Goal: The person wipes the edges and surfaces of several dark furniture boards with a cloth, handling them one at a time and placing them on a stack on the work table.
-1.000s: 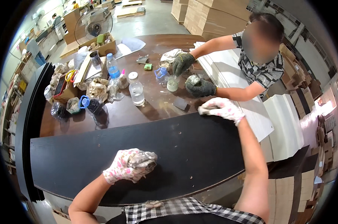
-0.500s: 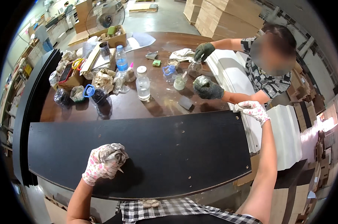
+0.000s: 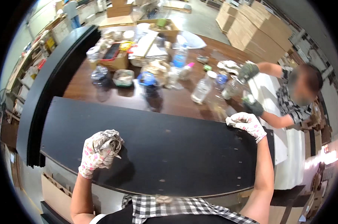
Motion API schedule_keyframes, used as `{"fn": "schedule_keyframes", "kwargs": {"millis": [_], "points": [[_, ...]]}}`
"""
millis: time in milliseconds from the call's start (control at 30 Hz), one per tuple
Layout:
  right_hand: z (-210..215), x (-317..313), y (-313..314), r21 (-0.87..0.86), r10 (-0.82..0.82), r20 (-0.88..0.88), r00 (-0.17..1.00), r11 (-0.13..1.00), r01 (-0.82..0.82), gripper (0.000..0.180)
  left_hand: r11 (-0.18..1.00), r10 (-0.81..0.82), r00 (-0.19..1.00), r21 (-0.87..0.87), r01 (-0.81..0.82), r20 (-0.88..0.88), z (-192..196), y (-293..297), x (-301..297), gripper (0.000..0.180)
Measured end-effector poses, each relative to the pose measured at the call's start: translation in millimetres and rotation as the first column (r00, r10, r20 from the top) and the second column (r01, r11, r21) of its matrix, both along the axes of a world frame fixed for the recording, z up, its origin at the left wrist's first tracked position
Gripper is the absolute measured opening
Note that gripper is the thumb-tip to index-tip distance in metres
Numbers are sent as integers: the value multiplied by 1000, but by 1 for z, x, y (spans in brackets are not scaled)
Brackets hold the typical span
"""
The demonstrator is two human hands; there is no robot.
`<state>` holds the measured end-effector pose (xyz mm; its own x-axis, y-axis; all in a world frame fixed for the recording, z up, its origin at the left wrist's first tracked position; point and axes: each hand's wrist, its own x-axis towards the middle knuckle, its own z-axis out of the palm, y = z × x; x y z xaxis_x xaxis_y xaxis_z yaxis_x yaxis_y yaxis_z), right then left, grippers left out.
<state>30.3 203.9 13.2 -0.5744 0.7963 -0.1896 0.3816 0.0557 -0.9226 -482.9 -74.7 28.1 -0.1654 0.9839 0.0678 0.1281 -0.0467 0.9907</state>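
A long black board (image 3: 150,153) with several small holes lies across the table in front of me. My left hand (image 3: 91,156), in a white glove with pink spots, is closed around a crumpled, grey-stained rag (image 3: 111,141) above the board's left part. Over the board's far edge, toward the right, my right hand (image 3: 250,127) wears a matching glove. Its fingers are pinched together with a small pale bit at their tips that I cannot make out. Whether these fingertips touch the board is unclear.
Across the brown table (image 3: 118,99) stand a clear bottle (image 3: 203,89), a blue-labelled bottle (image 3: 180,56), a blue-topped jug (image 3: 150,84) and a cardboard box (image 3: 116,61). A co-worker's dark-gloved hand (image 3: 248,71) is near a jar (image 3: 230,89). Black panels (image 3: 46,100) are stacked at left.
The view has swung, so the table's things sit further right. My right hand has shifted left along the board's far edge, away from its corner. My left hand still grips the rag.
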Motion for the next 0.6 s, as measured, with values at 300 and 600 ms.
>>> {"fn": "schedule_keyframes", "kwargs": {"millis": [300,600], "points": [[-17,-384,-34,-95,428,-375,822,864,-494,35,971,225,814,61,-229,-536,-10,-90,-190,39],[-12,-722,-95,447,658,-46,751,686,-574,21,978,194,920,144,-152,-340,-18,-111,-214,40]]}}
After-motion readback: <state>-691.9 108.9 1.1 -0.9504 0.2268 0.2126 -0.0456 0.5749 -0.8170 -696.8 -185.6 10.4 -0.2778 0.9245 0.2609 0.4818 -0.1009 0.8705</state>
